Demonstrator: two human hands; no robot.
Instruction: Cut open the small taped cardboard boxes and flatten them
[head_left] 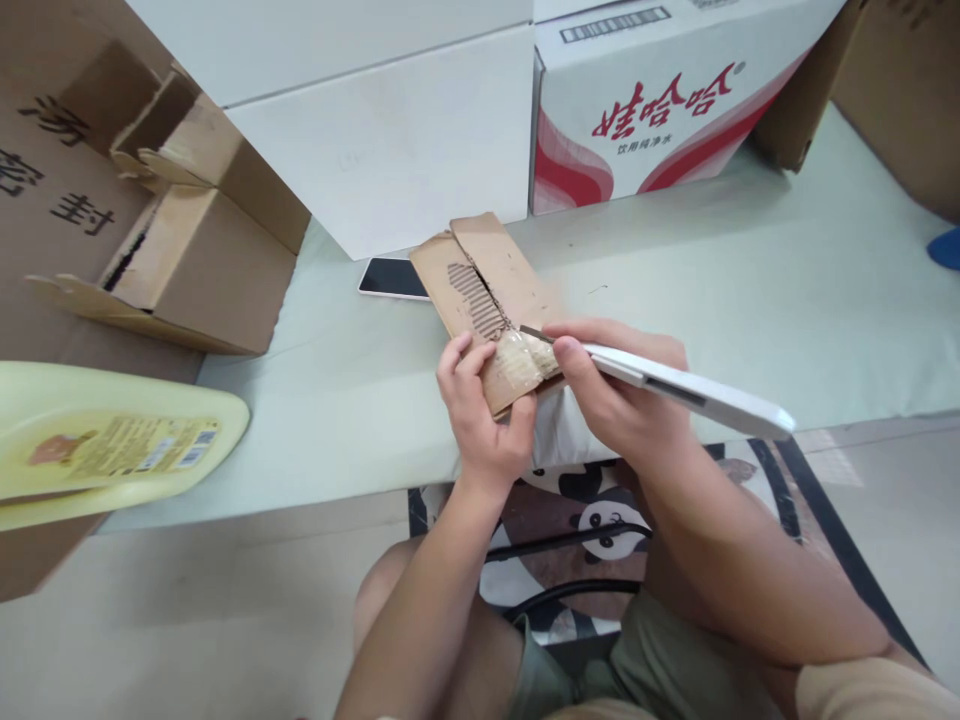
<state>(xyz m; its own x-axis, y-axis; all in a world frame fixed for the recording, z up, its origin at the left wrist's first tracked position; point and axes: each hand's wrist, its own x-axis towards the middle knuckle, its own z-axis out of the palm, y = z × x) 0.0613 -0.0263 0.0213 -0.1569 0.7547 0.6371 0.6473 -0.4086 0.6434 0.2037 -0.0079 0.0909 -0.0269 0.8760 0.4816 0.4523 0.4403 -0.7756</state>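
A piece of brown cardboard (517, 265) lies at the near edge of the pale green surface, with dark printed stripes and a ragged slit along it. Clear tape (519, 362) covers its near end. My left hand (487, 415) grips the cardboard's near left corner, fingers on top and thumb at the near edge. In my right hand (626, 385) is a white utility knife (697, 390), its handle pointing right. The knife's blade (534, 333) meets the cardboard where the slit reaches the tape. How deep the tip sits cannot be seen.
A phone (394, 278) lies partly under the cardboard. White boxes (390, 150) and a red-and-white carton (660, 120) stand behind. Small cardboard boxes (217, 265) and a yellow bottle (120, 430) are at left. A blue object (945, 248) sits at the right edge.
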